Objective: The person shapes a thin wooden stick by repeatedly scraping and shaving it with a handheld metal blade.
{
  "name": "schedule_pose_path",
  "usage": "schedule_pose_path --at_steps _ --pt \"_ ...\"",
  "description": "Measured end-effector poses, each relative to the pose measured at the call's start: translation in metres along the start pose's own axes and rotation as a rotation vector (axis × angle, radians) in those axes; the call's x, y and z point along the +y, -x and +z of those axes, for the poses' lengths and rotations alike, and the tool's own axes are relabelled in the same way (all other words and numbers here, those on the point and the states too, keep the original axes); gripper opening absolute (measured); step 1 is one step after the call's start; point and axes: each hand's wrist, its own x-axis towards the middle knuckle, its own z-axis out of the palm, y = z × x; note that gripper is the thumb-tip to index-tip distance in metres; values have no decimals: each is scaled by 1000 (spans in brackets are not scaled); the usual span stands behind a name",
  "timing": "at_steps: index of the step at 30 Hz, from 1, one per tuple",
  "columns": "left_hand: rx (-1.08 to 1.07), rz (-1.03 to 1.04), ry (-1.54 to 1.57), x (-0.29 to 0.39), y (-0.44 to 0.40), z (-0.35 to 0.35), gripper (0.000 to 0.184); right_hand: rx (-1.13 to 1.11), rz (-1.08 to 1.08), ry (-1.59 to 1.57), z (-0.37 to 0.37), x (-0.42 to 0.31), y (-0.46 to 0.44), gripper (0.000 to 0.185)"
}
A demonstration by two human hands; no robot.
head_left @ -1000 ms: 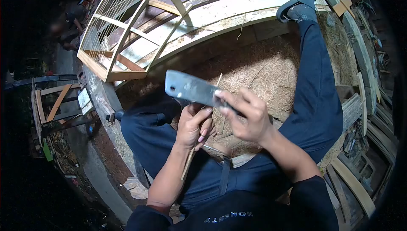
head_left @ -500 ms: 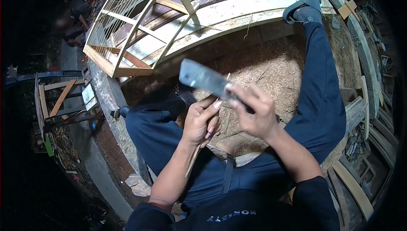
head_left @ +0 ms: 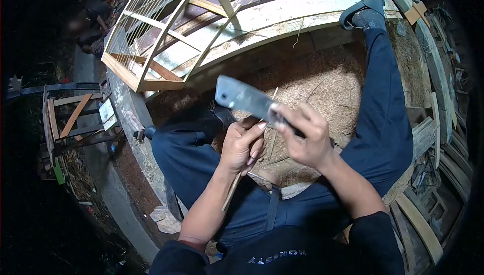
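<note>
– The left fingers (head_left: 250,135), what are they doing in the head view?
– They're closed round a thin strip (head_left: 230,195). Its lower part runs down beside the left wrist, and its tip sticks up past the blade (head_left: 243,96)
– And the right fingers (head_left: 308,125)?
– Wrapped shut on the blade's handle, which they mostly hide. The blade points across to the left, over the strip, just above the left thumb. Whether its edge touches the strip, I can't tell.
– Where is all this held?
– Above the lap, between the bent legs (head_left: 176,149), with shavings (head_left: 327,91) spread on the ground beyond.
– How far along would you say it is?
– Partway, I'd judge. The strip is slender already, but the part inside the hand is hidden, so I can't say how much shaping it lacks. The curved wooden frame (head_left: 161,86) by the pale counter (head_left: 282,10) has a row of thin rods across its far left side, while the nearer right section shows wide open gaps between its ribs.
– So the frame looks unfinished?
– To my eye, yes, and neither hand is touching it
</note>
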Motion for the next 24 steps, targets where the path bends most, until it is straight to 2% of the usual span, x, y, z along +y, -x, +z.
schedule_pose_path --at_steps 1,3,6,7,9,10,13,15,17,18,19,21,23,24 --pt "-30 -10 24 2 0 2 16 46 20 33 0 2 -2 40" --pt "-24 -6 54 0 1 4 14 11 16 4 -1 -3 1 40" --pt "74 27 -31 -4 3 -1 38 -72 0 -60 -1 -10 7 39" --pt "74 25 -33 -2 2 0 38 -70 3 -60 -1 -7 5 39" --pt "-32 -12 67 2 1 2 27 27 42 50 -1 4 0 42" --pt "-13 -20 49 4 2 5 17 40 34 44 -1 5 0 43" --pt "104 46 32 0 7 9 22 -66 -27 -47 -2 -13 7 42" --pt "14 -21 -14 2 3 0 23 -67 -2 -54 -1 -5 5 43" --pt "-20 -7 13 2 1 4 21 29 33 72 -2 7 1 44" --pt "-20 1 12 -2 0 1 22 30 16 20 -1 2 1 43" --pt "68 3 -41 -6 2 -1 24 31 10 20 -3 0 1 43" --pt "20 -8 -19 -3 2 -2 23 -17 -15 -5 -2 -4 5 41" --pt "11 -19 35 5 3 9 20 30 29 18 0 3 3 40" --pt "3 -21 64 2 3 7 25 13 23 29 -3 2 2 40"
